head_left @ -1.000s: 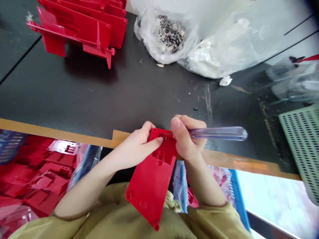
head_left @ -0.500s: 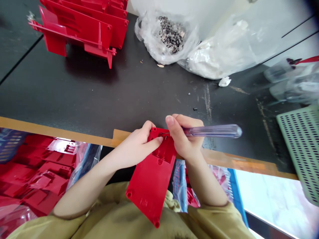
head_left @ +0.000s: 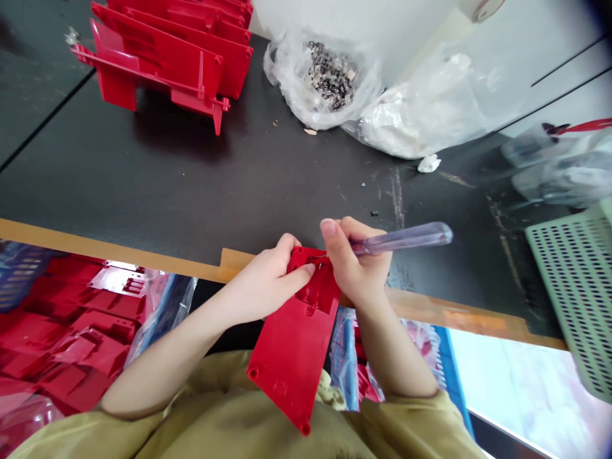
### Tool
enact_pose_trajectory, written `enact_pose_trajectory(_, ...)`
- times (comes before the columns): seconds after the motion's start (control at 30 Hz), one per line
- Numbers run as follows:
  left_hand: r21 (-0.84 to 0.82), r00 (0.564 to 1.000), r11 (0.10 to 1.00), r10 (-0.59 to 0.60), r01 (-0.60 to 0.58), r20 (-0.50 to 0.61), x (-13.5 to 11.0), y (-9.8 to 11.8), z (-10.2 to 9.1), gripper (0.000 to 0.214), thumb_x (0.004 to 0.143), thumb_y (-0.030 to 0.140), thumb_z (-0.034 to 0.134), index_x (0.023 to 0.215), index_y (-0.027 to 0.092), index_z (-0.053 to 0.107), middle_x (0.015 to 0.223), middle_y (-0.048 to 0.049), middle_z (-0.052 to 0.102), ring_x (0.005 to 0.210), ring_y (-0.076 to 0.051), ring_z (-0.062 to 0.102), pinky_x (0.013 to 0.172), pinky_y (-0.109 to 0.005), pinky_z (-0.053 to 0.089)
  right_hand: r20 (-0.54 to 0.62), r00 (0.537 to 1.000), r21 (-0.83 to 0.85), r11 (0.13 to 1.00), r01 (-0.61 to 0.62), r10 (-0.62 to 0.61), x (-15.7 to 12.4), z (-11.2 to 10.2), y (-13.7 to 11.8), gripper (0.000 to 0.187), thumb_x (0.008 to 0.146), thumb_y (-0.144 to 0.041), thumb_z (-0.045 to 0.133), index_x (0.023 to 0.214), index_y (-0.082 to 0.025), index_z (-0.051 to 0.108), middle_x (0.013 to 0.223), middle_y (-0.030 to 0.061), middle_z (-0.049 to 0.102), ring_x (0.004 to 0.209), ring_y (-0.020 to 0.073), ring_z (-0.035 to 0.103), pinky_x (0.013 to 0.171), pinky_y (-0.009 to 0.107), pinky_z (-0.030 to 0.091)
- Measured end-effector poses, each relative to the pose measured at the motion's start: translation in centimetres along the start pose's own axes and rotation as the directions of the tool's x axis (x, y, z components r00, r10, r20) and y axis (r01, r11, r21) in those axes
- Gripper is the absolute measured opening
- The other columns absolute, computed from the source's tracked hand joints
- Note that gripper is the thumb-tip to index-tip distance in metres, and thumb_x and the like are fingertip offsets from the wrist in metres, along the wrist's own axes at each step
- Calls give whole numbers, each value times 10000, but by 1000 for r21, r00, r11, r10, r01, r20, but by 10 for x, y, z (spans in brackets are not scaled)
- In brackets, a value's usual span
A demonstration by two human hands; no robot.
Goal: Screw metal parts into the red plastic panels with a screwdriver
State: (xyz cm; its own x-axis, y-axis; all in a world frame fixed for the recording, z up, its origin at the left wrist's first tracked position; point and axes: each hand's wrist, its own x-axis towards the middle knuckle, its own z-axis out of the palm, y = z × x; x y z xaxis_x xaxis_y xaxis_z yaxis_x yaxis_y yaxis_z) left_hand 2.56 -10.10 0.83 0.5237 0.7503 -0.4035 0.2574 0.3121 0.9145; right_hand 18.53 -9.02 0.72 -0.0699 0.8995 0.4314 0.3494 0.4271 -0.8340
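Red plastic panel [head_left: 294, 338] sits tilted across the person's lap and the near table edge [head_left: 143, 258], its top end gripped by the left hand [head_left: 268, 284], whose fingertip presses down beside a small metal piece. At three o'clock of that, the right hand [head_left: 356, 268] is closed around a screwdriver with a clear handle [head_left: 401, 239] that points out toward three o'clock. Farther off, a stack of red panels [head_left: 176, 51] stands at eleven o'clock, a bag of metal parts [head_left: 327, 73] at twelve, and a green perforated basket [head_left: 574, 287] at three.

Stacked red panels [head_left: 167, 57]; bagged metal clips [head_left: 329, 70]
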Motion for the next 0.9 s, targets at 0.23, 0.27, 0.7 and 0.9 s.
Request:
enact_pose_trajectory(0.23, 17, 999, 1000, -15, 16, -53, -1, 0, 5, 271, 953, 481, 473, 912, 224, 396, 777, 42, 620, 656, -134, 596, 561, -254, 401, -354, 934, 190, 981, 25, 45, -5, -2, -14, 533, 917, -456, 631, 517, -191, 398, 430, -59, 363, 365, 65, 323, 353, 250, 215)
enact_pose_trajectory(0.27, 25, 998, 1000, -9, 10, -57, -1, 0, 5, 273, 955, 483, 470, 913, 224, 395, 779, 40, 622, 662, -136, 596, 564, -255, 398, -355, 933, 167, 986, -3, 63, -7, -1, -15, 524, 918, -439, 635, 519, -192, 401, 427, -60, 376, 356, 63, 328, 347, 251, 213)
enact_pose_trajectory(0.7, 90, 998, 996, 23, -18, -61, 0, 0, 7, 222, 972, 434, 438, 925, 222, 388, 799, 20, 633, 743, -165, 608, 639, -293, 393, -316, 948, -228, 972, -54, -21, -22, 12, -2, 532, 956, -366, 575, 551, -200, 272, 457, -66, 277, 412, 54, 233, 418, 273, 196)
enact_pose_trajectory(0.9, 120, 1000, 993, 5, -2, -27, -2, 4, 5, 179, 969, 380, 421, 916, 220, 362, 784, 11, 621, 724, -172, 600, 639, -300, 399, -319, 947, -257, 965, -52, -33, -21, 12, -4, 509, 939, -288, 600, 562, -188, 273, 483, -67, 266, 434, 52, 220, 432, 282, 188)
